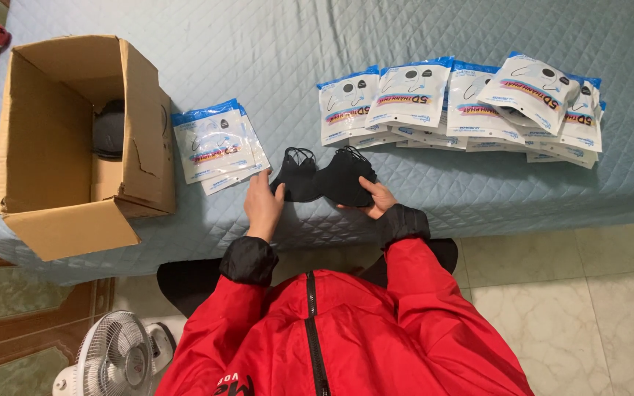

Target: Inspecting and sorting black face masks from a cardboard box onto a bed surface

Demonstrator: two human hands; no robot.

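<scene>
Red-sleeved hands flank black face masks [324, 178]: left hand [263, 205] and right hand [377, 196] each pinching an end.

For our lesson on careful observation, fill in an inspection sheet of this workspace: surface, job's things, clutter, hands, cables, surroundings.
Surface: quilted grey-blue bed cover.
Job's things: black face masks, bunched between both hands; small stack of packets to their left; long overlapping row of mask packets to the right.
Clutter: open cardboard box lying on its side, a dark item inside.
Hands: left hand touches the masks' left edge; right hand grips their right side.
Cables: nothing seen.
Surroundings: white fan on tiled floor; red jacket.
</scene>
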